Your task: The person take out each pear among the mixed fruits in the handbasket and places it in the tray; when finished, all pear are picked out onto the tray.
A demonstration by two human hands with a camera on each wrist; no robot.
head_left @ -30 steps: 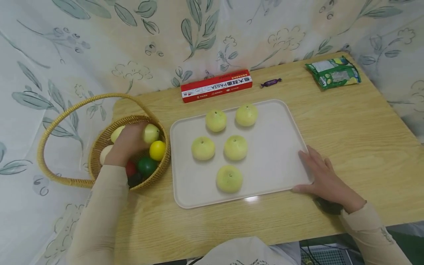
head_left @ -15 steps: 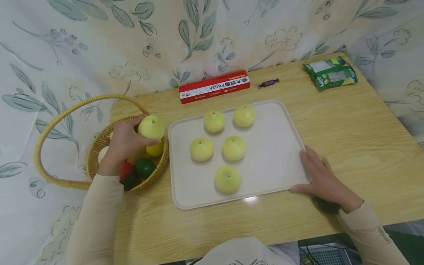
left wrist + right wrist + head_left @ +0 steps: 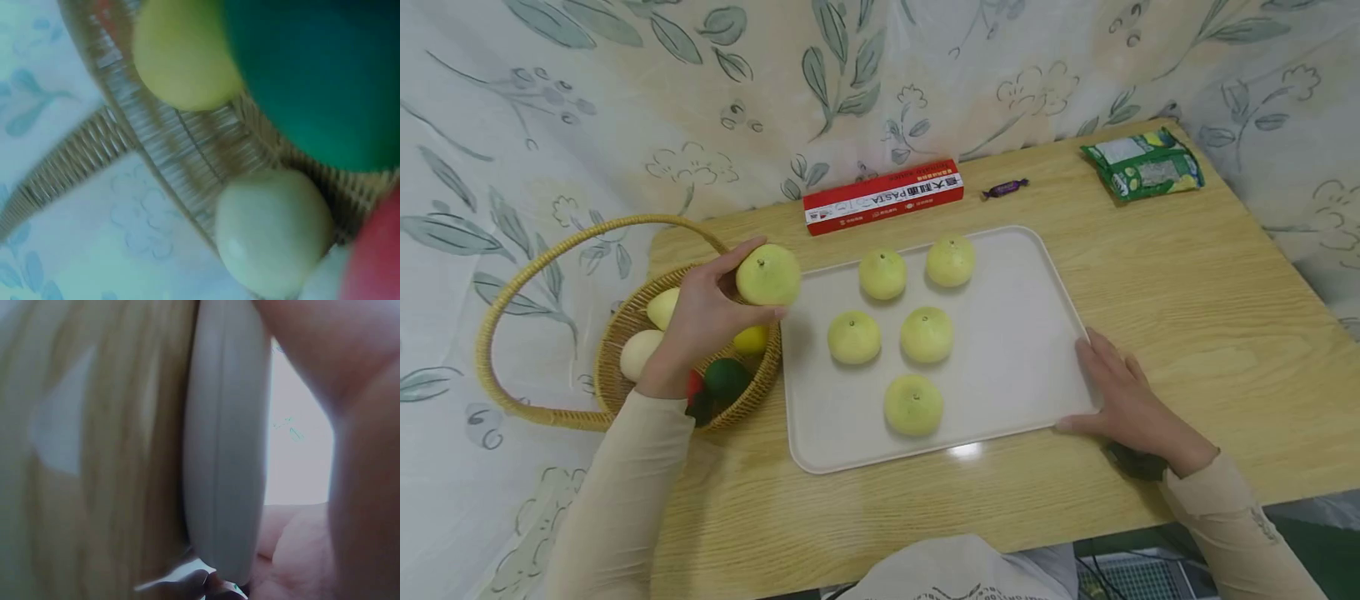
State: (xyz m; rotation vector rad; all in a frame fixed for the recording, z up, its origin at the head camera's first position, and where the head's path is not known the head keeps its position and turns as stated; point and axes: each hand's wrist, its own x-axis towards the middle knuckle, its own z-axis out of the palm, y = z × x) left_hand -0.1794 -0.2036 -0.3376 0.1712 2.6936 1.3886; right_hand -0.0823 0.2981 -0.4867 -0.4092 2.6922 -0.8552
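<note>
The right hand (image 3: pixel 1127 404) sets spread thumb and fingers against the near right corner of the tray (image 3: pixel 1000 350), which carries five yellow-green fruits (image 3: pixel 927 335). The left hand (image 3: pixel 703 317) grips a sixth fruit (image 3: pixel 772 277) at the wicker basket's (image 3: pixel 756 402) tray-side rim. Beyond lies a pasta box (image 3: pixel 883 198).

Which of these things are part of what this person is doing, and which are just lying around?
Seem part of the job:
held yellow-green fruit
five matching fruits
white tray beneath those five
wicker basket

Seem just lying about:
red pasta box
purple-wrapped sweet
green packet
</note>
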